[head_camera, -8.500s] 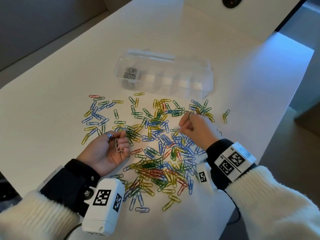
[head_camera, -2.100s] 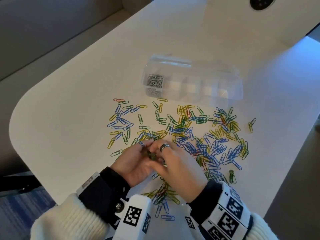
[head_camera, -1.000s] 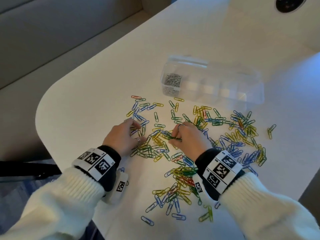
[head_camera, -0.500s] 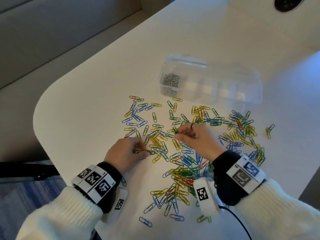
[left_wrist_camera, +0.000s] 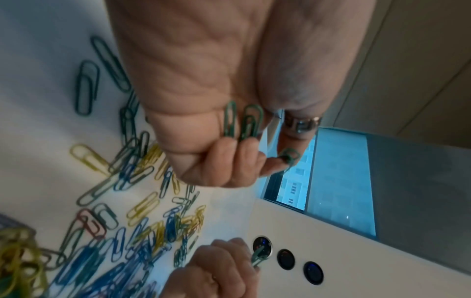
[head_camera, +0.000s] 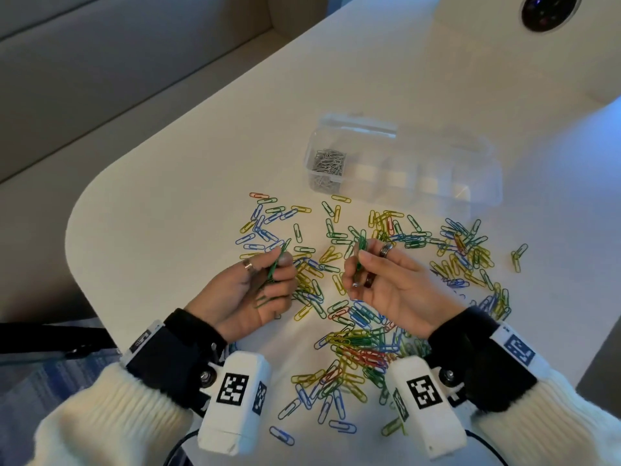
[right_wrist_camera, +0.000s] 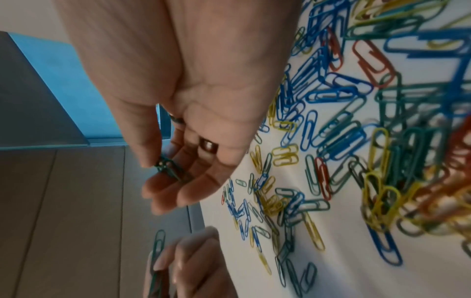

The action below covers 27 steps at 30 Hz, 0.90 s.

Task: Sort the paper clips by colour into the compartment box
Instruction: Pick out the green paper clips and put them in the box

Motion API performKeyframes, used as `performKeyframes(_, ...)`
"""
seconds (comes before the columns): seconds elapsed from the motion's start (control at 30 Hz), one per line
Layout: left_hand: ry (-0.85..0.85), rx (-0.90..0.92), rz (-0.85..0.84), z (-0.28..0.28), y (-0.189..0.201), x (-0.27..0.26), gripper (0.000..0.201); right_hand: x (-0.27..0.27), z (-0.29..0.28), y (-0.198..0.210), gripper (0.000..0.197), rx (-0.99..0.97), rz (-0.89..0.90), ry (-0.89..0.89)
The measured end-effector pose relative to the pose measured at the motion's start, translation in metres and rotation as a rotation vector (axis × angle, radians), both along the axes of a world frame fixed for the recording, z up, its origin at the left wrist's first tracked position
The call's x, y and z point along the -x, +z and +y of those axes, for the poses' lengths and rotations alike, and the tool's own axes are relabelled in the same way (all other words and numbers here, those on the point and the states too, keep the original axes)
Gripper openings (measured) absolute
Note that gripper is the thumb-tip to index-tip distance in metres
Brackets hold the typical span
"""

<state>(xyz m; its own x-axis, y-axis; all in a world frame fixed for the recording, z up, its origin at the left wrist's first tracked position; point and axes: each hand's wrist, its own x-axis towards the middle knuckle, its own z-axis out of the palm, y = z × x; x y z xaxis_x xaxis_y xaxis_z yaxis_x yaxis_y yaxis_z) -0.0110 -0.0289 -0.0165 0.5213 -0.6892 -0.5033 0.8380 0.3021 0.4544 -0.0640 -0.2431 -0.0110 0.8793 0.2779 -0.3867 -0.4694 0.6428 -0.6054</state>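
Blue, green, yellow and red paper clips lie scattered over the white table. The clear compartment box stands behind them; its leftmost compartment holds silver clips, the others look empty. My left hand is raised palm up over the pile, fingers curled round several green clips. My right hand is also palm up, its thumb and fingers pinching a few green clips, which show as a dark bundle in the right wrist view.
The table's rounded left edge drops to a grey floor. A round black panel with small lit buttons is set in the table at the far right. Loose clips reach almost to the right edge.
Both hands have lifted from the pile and turned palm up, each holding green clips. Earlier they were palm down, picking among the clips on the table.
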Motion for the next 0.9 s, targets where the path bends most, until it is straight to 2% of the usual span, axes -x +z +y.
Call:
performKeyframes(0.1,-0.011,0.109,0.024,-0.006,0.006,0.002,0.020,0.004,0.007,0.000,0.031,-0.069,-0.035,0.024)
performKeyframes(0.23,-0.027,0.201,0.000,-0.012,0.009,0.004,0.009,0.009,0.017,0.007,0.022,-0.033,-0.056,0.049)
performKeyframes(0.37,-0.021,0.299,0.007,-0.012,0.008,0.001,0.014,0.010,0.022,0.011,0.026,-0.022,-0.064,0.038)
performKeyframes(0.57,-0.046,0.093,-0.078,-0.011,0.013,0.001,0.016,0.009,0.024,0.014,0.034,-0.167,0.018,-0.077)
performKeyframes(0.63,0.014,-0.070,-0.058,-0.018,0.019,0.003,0.020,0.006,0.024,0.015,0.036,-0.211,0.080,-0.110)
performKeyframes(0.73,0.180,-0.268,0.050,-0.028,0.011,0.002,0.042,0.004,0.025,0.017,0.044,-0.194,0.089,-0.117)
performKeyframes(0.8,0.267,-0.283,0.136,-0.031,0.005,0.002,0.041,0.003,0.025,0.018,0.040,-0.140,0.073,-0.118)
performKeyframes(0.9,0.246,-0.164,0.211,-0.038,0.007,0.004,0.032,0.001,0.029,0.020,0.036,-0.009,0.016,-0.113)
